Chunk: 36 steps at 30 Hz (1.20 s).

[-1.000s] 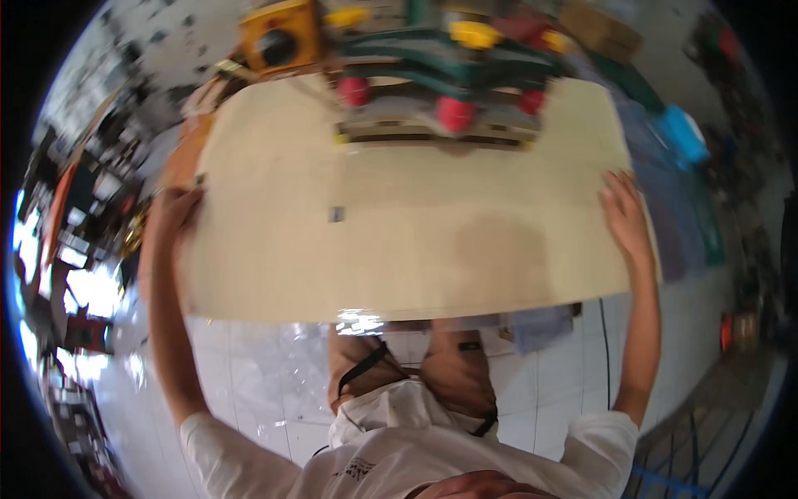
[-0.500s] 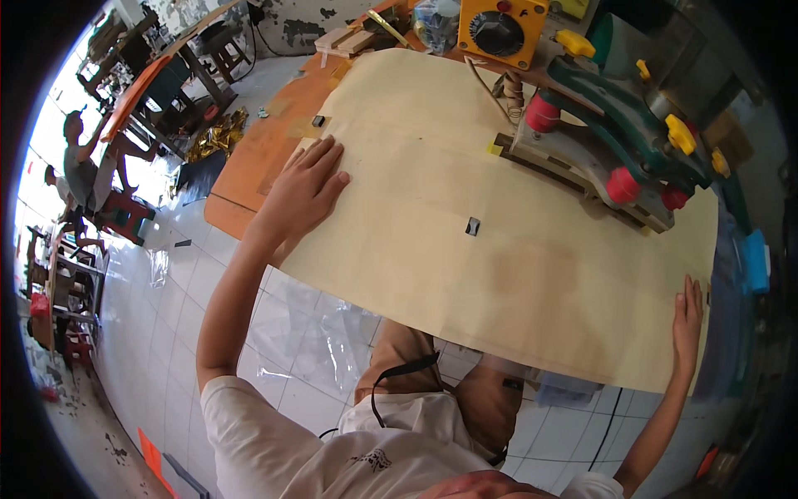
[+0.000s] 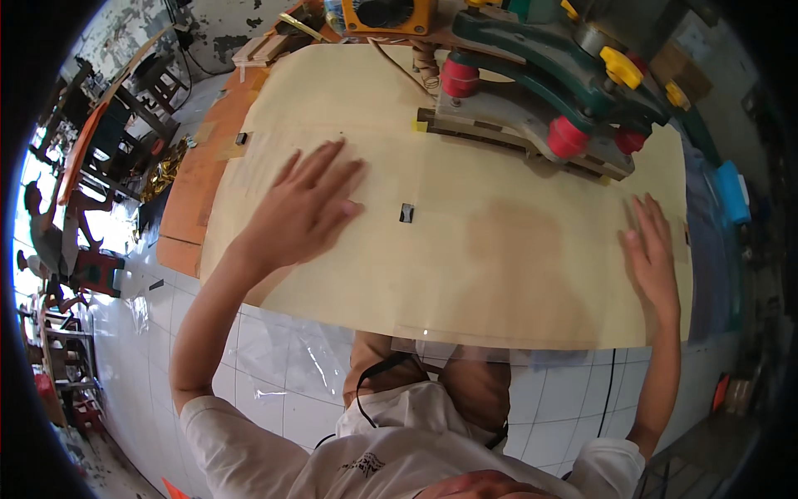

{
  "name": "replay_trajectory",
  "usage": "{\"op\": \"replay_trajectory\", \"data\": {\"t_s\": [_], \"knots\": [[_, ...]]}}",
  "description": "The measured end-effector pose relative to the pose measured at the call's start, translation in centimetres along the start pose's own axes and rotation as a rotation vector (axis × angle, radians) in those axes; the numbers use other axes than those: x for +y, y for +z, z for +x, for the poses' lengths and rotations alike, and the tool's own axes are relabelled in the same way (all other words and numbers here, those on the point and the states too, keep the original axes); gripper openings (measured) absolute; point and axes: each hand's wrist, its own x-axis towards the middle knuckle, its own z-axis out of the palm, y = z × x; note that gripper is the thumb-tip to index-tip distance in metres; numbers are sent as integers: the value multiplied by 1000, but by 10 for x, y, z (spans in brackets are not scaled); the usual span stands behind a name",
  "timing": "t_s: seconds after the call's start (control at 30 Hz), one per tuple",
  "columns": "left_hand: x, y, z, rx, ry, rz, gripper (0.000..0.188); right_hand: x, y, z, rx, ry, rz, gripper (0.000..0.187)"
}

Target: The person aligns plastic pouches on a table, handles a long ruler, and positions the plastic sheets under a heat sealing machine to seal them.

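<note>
A large cream sheet [image 3: 357, 274] lies over the worktable, its near edge above my knees. My left hand [image 3: 303, 204] is over its left part, fingers spread and slightly blurred, holding nothing. At the right side my right hand [image 3: 652, 258] lies on or just over the sheet, fingers stretched out and holding nothing. A small black piece with a pale middle [image 3: 406, 213] is on the sheet between my hands. Across the sheet's far right part stands a green press machine [image 3: 524, 91] with red round knobs and a long low bar [image 3: 515, 141].
Orange-brown tabletop [image 3: 179, 224] shows at the left, with a small dark block [image 3: 241, 139] near the sheet's edge. A yellow-orange box [image 3: 386, 18] and wooden pieces [image 3: 259, 51] stand at the back. Clear plastic [image 3: 291, 349] lies below. People [image 3: 46, 220] sit far left.
My left hand has shifted inward from the sheet's left edge. My right hand has moved in from the right edge and away from me. The view has turned, so the press appears further left.
</note>
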Motion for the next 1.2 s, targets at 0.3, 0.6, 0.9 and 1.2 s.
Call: {"op": "replay_trajectory", "data": {"t_s": [0.3, 0.6, 0.9, 1.2], "knots": [[10, 18, 38, -128, 129, -19, 50, 0, 37, 18, -106, 64, -72, 60], [5, 31, 53, -41, 246, -130, 50, -2, 38, 22, -103, 73, -85, 60], [10, 30, 52, -13, 197, -60, 50, -3, 38, 21, -97, 101, -93, 61], [10, 31, 52, 30, 189, -40, 48, -4, 37, 21, -93, 104, -92, 62]]}}
